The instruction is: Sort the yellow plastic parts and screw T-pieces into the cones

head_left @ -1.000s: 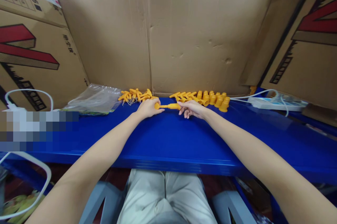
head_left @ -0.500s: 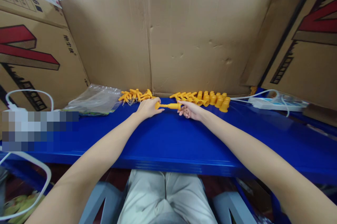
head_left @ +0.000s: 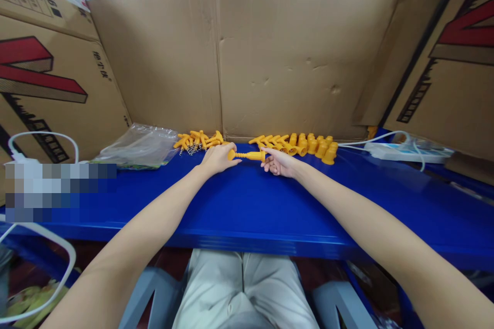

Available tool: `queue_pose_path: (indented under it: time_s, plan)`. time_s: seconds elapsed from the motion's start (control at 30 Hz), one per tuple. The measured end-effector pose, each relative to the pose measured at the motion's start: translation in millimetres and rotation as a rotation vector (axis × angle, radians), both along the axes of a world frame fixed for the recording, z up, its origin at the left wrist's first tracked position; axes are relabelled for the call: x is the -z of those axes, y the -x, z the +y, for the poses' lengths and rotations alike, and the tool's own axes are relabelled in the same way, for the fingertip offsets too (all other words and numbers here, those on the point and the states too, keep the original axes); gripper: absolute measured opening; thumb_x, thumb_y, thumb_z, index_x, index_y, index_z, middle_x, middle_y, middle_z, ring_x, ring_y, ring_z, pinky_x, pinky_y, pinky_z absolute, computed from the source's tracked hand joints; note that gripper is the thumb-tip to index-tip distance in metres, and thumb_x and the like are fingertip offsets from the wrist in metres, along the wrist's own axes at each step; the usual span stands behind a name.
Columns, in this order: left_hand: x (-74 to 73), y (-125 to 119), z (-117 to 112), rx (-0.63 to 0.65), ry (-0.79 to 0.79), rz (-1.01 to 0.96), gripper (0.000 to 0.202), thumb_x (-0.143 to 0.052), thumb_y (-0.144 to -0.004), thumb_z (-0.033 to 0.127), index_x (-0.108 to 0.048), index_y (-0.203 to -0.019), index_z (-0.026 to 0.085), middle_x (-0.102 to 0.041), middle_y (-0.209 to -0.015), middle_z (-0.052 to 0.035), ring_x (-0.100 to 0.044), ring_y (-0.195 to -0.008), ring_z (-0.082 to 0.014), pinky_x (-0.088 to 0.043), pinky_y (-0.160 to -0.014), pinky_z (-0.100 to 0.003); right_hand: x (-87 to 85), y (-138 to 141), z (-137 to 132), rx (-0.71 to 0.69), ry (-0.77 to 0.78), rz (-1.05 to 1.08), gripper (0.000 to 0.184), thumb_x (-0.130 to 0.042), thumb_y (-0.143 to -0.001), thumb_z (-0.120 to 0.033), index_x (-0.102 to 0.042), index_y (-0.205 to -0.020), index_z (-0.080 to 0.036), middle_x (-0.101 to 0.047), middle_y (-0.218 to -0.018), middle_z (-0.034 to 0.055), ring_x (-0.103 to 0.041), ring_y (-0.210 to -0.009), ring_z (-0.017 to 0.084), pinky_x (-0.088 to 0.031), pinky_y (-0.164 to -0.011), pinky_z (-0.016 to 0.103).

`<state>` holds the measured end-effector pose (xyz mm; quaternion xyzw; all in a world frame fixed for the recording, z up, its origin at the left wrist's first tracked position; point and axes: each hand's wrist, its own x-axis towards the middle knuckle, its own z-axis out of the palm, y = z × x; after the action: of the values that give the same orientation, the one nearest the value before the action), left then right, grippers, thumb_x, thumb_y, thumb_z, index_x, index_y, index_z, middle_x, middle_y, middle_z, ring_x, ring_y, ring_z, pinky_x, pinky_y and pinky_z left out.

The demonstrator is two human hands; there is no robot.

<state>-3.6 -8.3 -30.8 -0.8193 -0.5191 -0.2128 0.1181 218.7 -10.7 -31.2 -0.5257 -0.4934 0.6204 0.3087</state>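
Observation:
Between my hands, a yellow plastic piece with a ribbed shaft (head_left: pixel 252 155) lies level, just above or on the blue tabletop. My left hand (head_left: pixel 219 158) is closed around its left end, where a round yellow part shows between thumb and fingers. At the other end, my right hand (head_left: pixel 278 161) pinches the flanged tip with thumb and fingers. Behind my left hand is a pile of yellow branched pieces with small metal spirals (head_left: pixel 198 141). Beyond my right hand, several yellow T-shaped pieces (head_left: pixel 270 141) lie in a row beside several yellow cup-like pieces (head_left: pixel 322 148).
A clear plastic bag (head_left: pixel 137 144) lies at the left. A white power strip (head_left: pixel 405 153) with cables sits at the right. Cardboard panels (head_left: pixel 293 61) wall off the back and sides of the blue table (head_left: pixel 254 205).

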Motion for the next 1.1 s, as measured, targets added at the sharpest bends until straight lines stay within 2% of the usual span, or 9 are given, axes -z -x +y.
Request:
queue_pose_path:
  time_s: [0.53,0.63,0.73,0.83,0.9,1.03,1.1]
  plan:
    - [-1.8,-0.2,3.4,0.006,0.040,-0.048,0.026,-0.065,-0.081,0.035,-0.061,-0.105,0.025,-0.071,-0.100,-0.0038,-0.066,-0.101,-0.0254,-0.048,-0.085,-0.034,-2.9,6.2,3.1,0.096,0.011,0.015,0.042,-0.038,-0.098,-0.050,-0.049,-0.072,-0.020,-0.053,-0.041,-0.0009,-0.035,-0.026,0.005,-0.027,-0.027,0.014]
    - [-0.8,1.8,4.1,0.032,0.031,-0.048,0.027,-0.064,-0.083,0.035,-0.059,-0.108,0.025,-0.071,-0.101,-0.0037,-0.066,-0.098,-0.0246,-0.048,-0.082,-0.034,-3.7,4.4,2.4,0.117,0.016,0.020,0.041,-0.039,-0.097,-0.048,-0.052,-0.073,-0.019,-0.054,-0.042,0.0001,-0.040,-0.029,0.007,-0.031,-0.028,0.015]
    - [0.4,5.6,5.2,0.103,-0.004,-0.065,0.030,-0.063,-0.084,0.034,-0.057,-0.111,0.025,-0.069,-0.110,-0.0035,-0.065,-0.102,-0.0232,-0.048,-0.086,-0.034,-5.8,1.8,-1.0,0.110,0.036,0.062,0.040,-0.040,-0.097,-0.048,-0.056,-0.076,-0.017,-0.059,-0.047,0.0028,-0.048,-0.033,0.008,-0.039,-0.032,0.016]
    - [1.1,8.8,5.7,0.158,-0.026,-0.084,0.035,-0.064,-0.083,0.034,-0.055,-0.116,0.024,-0.066,-0.119,-0.0045,-0.062,-0.109,-0.0228,-0.047,-0.091,-0.035,-9.5,2.7,-6.5,0.083,0.029,0.183,0.040,-0.039,-0.098,-0.046,-0.059,-0.084,-0.014,-0.068,-0.062,0.0079,-0.059,-0.044,0.011,-0.050,-0.042,0.019]
    - [1.8,9.7,5.7,0.173,-0.010,-0.096,0.043,-0.065,-0.083,0.034,-0.052,-0.122,0.023,-0.064,-0.122,-0.0067,-0.062,-0.110,-0.0229,-0.047,-0.092,-0.035,-13.0,5.7,-9.2,0.076,-0.011,0.292,0.035,-0.038,-0.100,-0.039,-0.059,-0.091,-0.013,-0.071,-0.071,0.0093,-0.066,-0.054,0.013,-0.056,-0.051,0.022]
    - [5.0,11.0,8.0,0.202,0.056,-0.148,0.071,-0.065,-0.082,0.038,-0.034,-0.144,0.025,-0.054,-0.136,-0.0113,-0.063,-0.110,-0.0226,-0.049,-0.092,-0.035,-22.1,12.6,-6.2,0.167,-0.109,0.404,0.015,-0.043,-0.098,-0.019,-0.056,-0.094,-0.014,-0.069,-0.071,0.0057,-0.068,-0.061,0.012,-0.058,-0.063,0.023]
    - [7.1,12.6,11.1,0.222,0.056,-0.190,0.075,-0.062,-0.083,0.036,-0.027,-0.149,0.026,-0.048,-0.144,-0.0125,-0.060,-0.116,-0.0227,-0.048,-0.095,-0.036,-26.4,15.2,0.6,0.217,-0.156,0.395,0.010,-0.045,-0.095,-0.015,-0.055,-0.091,-0.014,-0.067,-0.069,0.0043,-0.067,-0.060,0.012,-0.059,-0.065,0.023]
